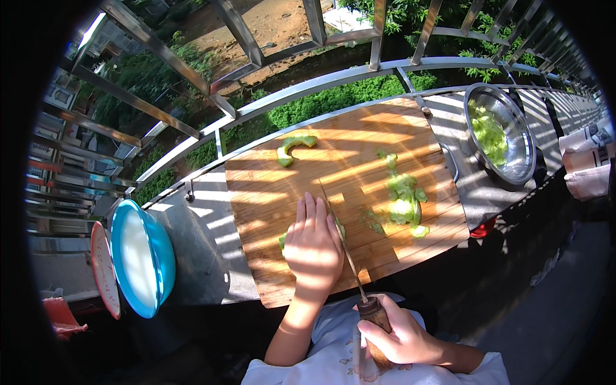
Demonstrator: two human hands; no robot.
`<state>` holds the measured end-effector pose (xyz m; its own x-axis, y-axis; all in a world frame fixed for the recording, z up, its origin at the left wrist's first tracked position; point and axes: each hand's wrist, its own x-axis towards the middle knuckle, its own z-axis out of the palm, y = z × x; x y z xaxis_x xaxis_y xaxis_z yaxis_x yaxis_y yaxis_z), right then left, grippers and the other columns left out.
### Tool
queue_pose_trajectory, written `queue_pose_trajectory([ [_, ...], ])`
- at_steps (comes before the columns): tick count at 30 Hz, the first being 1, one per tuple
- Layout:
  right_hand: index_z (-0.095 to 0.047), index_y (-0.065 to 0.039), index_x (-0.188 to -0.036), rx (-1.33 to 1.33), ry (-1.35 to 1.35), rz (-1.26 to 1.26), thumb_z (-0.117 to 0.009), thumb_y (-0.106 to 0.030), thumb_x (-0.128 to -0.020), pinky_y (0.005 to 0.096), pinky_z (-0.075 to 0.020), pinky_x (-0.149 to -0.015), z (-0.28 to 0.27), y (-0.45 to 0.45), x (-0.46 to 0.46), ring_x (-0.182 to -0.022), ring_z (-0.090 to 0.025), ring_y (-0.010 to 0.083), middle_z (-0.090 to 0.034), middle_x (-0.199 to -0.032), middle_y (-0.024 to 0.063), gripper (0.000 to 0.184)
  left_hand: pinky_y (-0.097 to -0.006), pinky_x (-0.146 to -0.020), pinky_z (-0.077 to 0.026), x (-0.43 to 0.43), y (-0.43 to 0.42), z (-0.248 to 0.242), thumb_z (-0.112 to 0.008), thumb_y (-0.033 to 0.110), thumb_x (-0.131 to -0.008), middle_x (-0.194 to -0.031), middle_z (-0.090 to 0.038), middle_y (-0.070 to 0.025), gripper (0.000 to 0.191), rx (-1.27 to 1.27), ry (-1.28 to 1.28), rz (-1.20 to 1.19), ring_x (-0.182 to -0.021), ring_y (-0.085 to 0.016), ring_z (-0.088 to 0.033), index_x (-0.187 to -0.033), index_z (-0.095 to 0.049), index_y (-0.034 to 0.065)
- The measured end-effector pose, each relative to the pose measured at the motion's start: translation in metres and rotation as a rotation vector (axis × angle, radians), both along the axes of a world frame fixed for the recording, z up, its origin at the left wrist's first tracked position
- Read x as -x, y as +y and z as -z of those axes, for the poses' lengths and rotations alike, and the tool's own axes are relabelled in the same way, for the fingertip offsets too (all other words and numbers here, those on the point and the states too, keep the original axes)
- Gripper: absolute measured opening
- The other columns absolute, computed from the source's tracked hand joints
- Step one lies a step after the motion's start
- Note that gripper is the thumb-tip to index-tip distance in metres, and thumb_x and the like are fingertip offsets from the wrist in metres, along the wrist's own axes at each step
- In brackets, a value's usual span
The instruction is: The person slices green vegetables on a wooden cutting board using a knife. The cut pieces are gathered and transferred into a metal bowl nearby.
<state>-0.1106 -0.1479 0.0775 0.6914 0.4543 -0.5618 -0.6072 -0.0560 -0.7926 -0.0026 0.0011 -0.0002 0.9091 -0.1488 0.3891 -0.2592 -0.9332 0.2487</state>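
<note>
My left hand (315,248) lies palm down, fingers together, holding a pale green vegetable piece (282,244) against the wooden cutting board (269,207). Most of that piece is hidden beneath the hand. In my right hand (402,337) is the wooden handle (378,327) of a knife. Its blade (350,257), seen nearly edge-on, stands close beside my left fingers. To the right of the blade, a heap of thin green slices (404,199) rests on the board. A curved, hollowed green piece (288,148), possibly bitter melon, sits toward the far left of the board.
A steel bowl (522,149) containing cut green slices (488,137) stands right of the board on the narrow ledge (202,250). At left are a blue basin (166,260) and a red-rimmed tray (103,269). Metal railing bars (298,108) border the far side.
</note>
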Motion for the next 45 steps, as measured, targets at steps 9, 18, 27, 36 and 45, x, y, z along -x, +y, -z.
queue_pose_trajectory([
  [9, -0.041, 0.002, -0.112, -0.081, 0.077, 0.09, -0.055, -0.021, -0.094, 0.0257, -0.0453, -0.053, 0.005, 0.001, 0.0, -0.057, -0.056, 0.0101, -0.056, -0.067, 0.0042, 0.032, -0.0394, -0.08, -0.05, 0.0, -0.002, -0.002, -0.054, 0.011, -0.085, -0.113, -0.06, -0.0241, 0.027, -0.035, -0.008, 0.005, -0.102, -0.035, -0.061, -0.105, -0.062, -0.0055],
  [18, -0.04, -0.001, -0.115, -0.135, 0.188, 0.079, -0.053, -0.02, -0.094, 0.0268, -0.0481, -0.055, 0.005, 0.001, -0.011, -0.062, -0.057, 0.0111, -0.056, -0.075, 0.0062, 0.031, -0.0394, -0.081, -0.049, 0.0, -0.003, -0.001, -0.054, 0.01, -0.086, -0.113, -0.06, -0.0255, 0.028, -0.028, -0.006, 0.018, -0.101, -0.036, -0.061, -0.106, -0.061, -0.0076],
  [27, -0.043, 0.002, -0.113, -0.152, 0.081, 0.129, -0.058, -0.025, -0.092, 0.025, -0.045, -0.055, 0.017, 0.007, -0.028, -0.062, -0.055, 0.0085, -0.057, -0.071, 0.0048, 0.038, -0.0398, -0.082, -0.049, 0.0, 0.0, 0.0, -0.053, 0.009, -0.085, -0.114, -0.059, -0.0265, 0.029, -0.047, -0.009, 0.036, -0.102, -0.037, -0.061, -0.107, -0.06, -0.0085],
  [36, -0.045, 0.002, -0.109, -0.223, 0.123, 0.186, -0.057, -0.022, -0.093, 0.0232, -0.0426, -0.056, 0.023, 0.01, -0.041, -0.064, -0.05, 0.0054, -0.053, -0.073, 0.0023, 0.031, -0.0396, -0.081, -0.05, -0.001, -0.001, 0.002, -0.053, 0.01, -0.085, -0.114, -0.059, -0.0262, 0.03, -0.01, -0.019, 0.043, -0.102, -0.037, -0.061, -0.108, -0.06, -0.0086],
  [45, -0.044, 0.0, -0.11, -0.179, 0.107, 0.144, -0.056, -0.026, -0.093, 0.0243, -0.0436, -0.047, 0.022, 0.009, -0.047, -0.054, -0.052, 0.0083, -0.052, -0.066, 0.0024, 0.034, -0.0391, -0.08, -0.05, -0.001, 0.0, 0.002, -0.052, 0.011, -0.086, -0.114, -0.06, -0.0261, 0.03, -0.017, -0.032, 0.031, -0.102, -0.037, -0.061, -0.108, -0.06, -0.0083],
])
